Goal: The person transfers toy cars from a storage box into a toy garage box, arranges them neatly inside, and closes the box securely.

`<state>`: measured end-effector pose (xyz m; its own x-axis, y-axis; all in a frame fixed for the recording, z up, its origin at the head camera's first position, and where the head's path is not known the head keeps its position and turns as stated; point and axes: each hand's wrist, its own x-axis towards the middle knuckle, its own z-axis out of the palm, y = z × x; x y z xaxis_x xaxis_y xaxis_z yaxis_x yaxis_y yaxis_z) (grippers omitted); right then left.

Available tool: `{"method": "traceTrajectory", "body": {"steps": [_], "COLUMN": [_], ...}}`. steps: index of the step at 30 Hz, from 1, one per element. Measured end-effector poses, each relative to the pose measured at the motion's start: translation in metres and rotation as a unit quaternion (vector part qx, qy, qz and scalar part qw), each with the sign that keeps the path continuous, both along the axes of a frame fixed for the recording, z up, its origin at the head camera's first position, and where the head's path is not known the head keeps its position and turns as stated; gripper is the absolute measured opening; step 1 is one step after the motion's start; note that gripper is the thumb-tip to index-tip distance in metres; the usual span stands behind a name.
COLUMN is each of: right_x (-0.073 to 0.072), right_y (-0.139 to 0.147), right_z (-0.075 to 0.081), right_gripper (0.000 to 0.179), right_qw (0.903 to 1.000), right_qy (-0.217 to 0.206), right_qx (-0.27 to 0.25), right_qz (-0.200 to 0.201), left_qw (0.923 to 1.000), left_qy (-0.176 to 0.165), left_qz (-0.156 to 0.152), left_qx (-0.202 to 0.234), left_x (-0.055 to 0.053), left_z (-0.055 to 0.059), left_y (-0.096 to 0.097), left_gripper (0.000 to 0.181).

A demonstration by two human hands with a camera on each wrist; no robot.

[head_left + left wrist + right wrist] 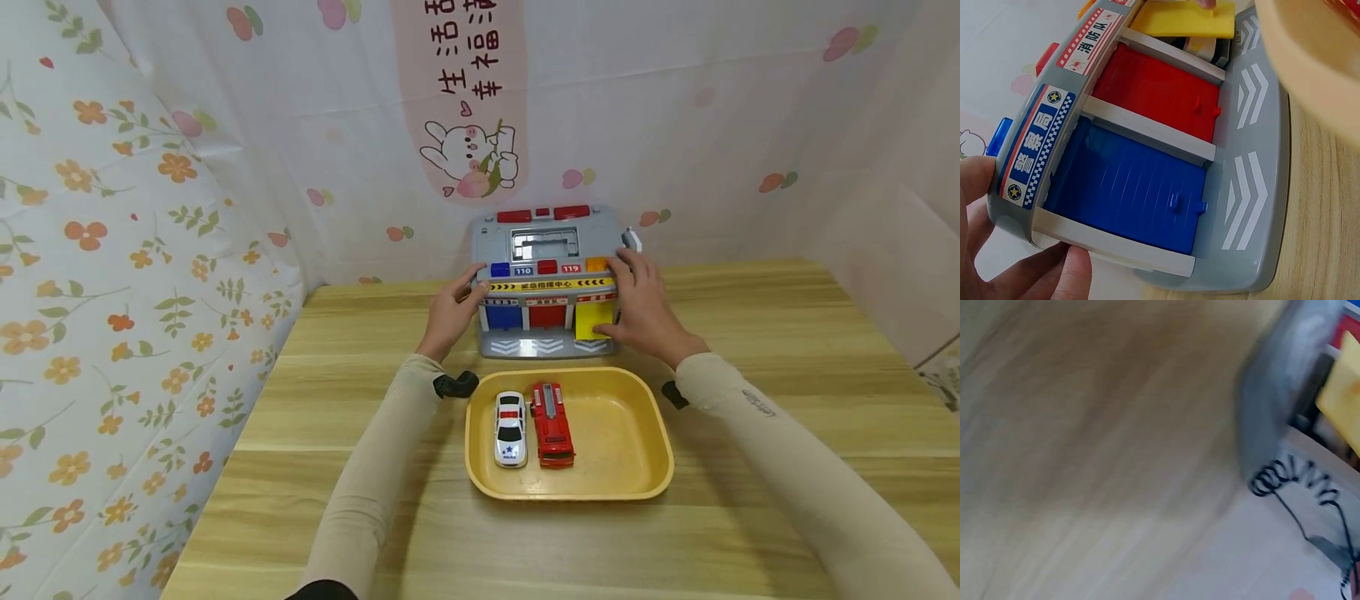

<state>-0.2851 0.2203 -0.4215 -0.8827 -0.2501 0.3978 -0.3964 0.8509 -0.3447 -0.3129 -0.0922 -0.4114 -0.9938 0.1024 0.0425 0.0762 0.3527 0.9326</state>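
Note:
A grey toy garage [546, 343] with blue, red and yellow doors stands at the back of the table. My left hand [448, 315] grips its left side, the thumb against the side pillar in the left wrist view. At the right end, my right hand [647, 310] holds the corner, fingers over the roof edge. The right thumb touches the yellow door [592, 320], which is swung outward. Behind that door something white and dark [1207, 49] partly shows. The blue door [1129, 187] and red door [1157, 94] are down.
Nearer me is a yellow tray [615, 492] holding a white police car [511, 433] and a red fire truck [552, 427]. A coiled black cord [1291, 475] hangs at the garage's right side. Patterned cloth [330, 150] hangs behind the table [360, 367].

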Motion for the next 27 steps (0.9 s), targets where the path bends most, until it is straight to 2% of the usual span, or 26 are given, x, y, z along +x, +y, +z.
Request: {"method": "traceTrajectory", "body": {"steps": [8,19,27], "right_x": [-0.009,-0.013,-0.019], "right_y": [0.002,-0.001,0.0], "right_z": [-0.013,-0.015,-0.019], "right_gripper": [0.109,0.104,0.101], "right_qw": [0.9952,0.9928,0.9877], "right_qy": [0.095,0.118,0.152], "right_qx": [0.016,0.022,0.036], "right_qz": [0.021,0.006,-0.003], "left_qw": [1.0,0.9999,0.9995], "left_qy": [0.003,-0.01,-0.017], "left_qz": [-0.002,-0.004,-0.013], "left_qx": [0.005,0.013,0.024], "left_x": [-0.001,-0.001,-0.001], "left_z": [0.004,0.005,0.004], "left_y": [0.002,0.001,0.001], "left_gripper": [0.04,0.041,0.043]}}
